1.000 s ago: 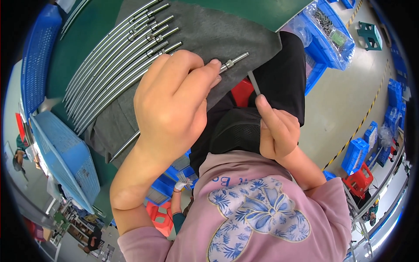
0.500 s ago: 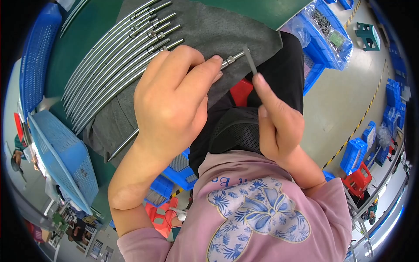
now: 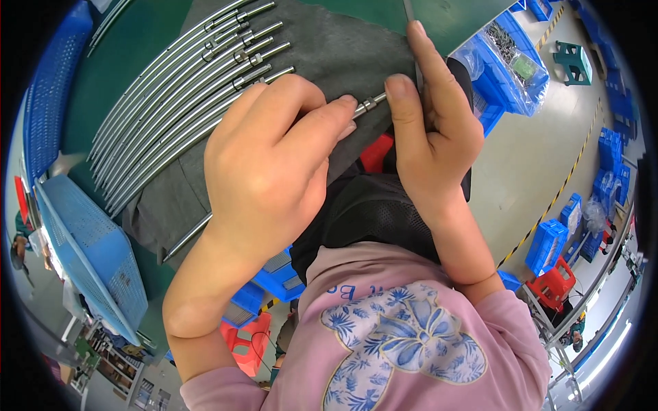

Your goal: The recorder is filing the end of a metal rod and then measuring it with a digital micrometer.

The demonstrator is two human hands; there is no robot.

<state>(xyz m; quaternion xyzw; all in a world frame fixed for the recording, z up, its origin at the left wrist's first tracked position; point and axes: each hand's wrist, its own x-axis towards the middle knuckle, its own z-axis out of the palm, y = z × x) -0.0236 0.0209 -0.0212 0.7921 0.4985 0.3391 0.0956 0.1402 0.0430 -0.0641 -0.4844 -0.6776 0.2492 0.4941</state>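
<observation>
My left hand point(image 3: 264, 154) is closed around a slim metal rod point(image 3: 186, 238). The rod's collared end point(image 3: 366, 107) sticks out past the thumb and forefinger, and its long part emerges below the wrist. In my right hand point(image 3: 439, 133) is a thin flat grey file point(image 3: 409, 9), its tip showing above the outstretched forefinger. The right thumb is at the rod's tip and hides it; whether they touch I cannot tell. Beyond the left hand, several similar metal rods point(image 3: 179, 118) lie side by side on a dark grey cloth point(image 3: 346, 42).
The cloth covers part of a green table point(image 3: 452, 19). Blue perforated baskets point(image 3: 92, 236) stand at the left. A blue bin point(image 3: 510, 82) with bagged small metal parts is at the upper right. A green stool point(image 3: 573, 63) and a red stool point(image 3: 552, 284) stand on the floor.
My right hand has moved forward, carrying the file up past the rod's end, and its thumb is now at the rod tip. My left hand keeps its grip almost in place.
</observation>
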